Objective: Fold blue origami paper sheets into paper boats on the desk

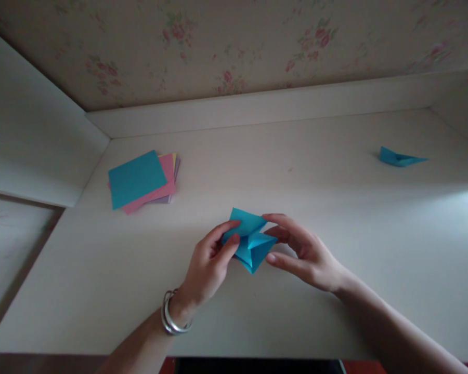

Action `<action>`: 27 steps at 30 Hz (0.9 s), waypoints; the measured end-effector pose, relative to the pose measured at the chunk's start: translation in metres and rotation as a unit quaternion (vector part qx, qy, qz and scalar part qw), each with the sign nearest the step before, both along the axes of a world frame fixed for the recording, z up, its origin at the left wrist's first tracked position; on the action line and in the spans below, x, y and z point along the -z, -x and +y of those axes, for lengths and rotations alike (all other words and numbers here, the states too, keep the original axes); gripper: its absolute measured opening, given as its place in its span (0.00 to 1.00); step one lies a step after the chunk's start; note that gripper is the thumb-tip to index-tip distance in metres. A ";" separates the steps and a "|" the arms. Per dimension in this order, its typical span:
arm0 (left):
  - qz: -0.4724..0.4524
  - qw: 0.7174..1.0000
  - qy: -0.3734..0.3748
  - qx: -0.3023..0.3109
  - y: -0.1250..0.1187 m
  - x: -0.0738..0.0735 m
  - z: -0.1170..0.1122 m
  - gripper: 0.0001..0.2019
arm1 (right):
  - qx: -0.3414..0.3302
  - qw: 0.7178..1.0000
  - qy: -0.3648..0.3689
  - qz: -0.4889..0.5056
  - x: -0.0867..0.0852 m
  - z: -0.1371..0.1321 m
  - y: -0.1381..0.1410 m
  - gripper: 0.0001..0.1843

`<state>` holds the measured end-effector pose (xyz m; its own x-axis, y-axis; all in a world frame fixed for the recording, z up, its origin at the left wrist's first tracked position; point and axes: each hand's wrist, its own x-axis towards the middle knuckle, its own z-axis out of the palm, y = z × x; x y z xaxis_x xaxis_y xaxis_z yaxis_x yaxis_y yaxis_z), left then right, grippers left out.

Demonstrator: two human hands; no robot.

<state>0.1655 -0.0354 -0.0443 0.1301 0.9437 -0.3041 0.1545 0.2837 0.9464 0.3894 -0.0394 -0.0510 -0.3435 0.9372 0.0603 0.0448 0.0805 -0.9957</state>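
A partly folded sheet of blue origami paper [253, 246] is held a little above the desk, near the middle of the head view. Its flaps stand apart, with a pocket opening toward the right. My left hand [212, 259] pinches its left side, thumb on top and fingers around and behind. At the paper's right side is my right hand [306, 252], fingers curved and thumb apart from them. The right fingertips reach the paper's upper right corner; whether they press on it I cannot tell. Part of the paper is hidden behind the left thumb and fingers.
A stack of coloured paper [138, 179], blue on top with pink, yellow and purple beneath, lies at the back left of the white desk [296, 322]. A small folded blue paper boat shape [401, 159] rests at the back right. A low white ledge [257, 111] borders the wallpapered wall.
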 end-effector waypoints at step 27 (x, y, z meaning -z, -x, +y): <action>-0.006 0.990 -0.109 0.086 0.005 0.001 -0.002 0.09 | 0.006 0.984 -0.142 -0.103 -0.003 0.005 0.002 0.05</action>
<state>0.1606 -0.0371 -0.0453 0.2974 0.9502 -0.0936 0.1712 0.0434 0.9843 0.3872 -0.0347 -0.0485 -0.3657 0.8964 0.2505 0.2465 0.3528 -0.9026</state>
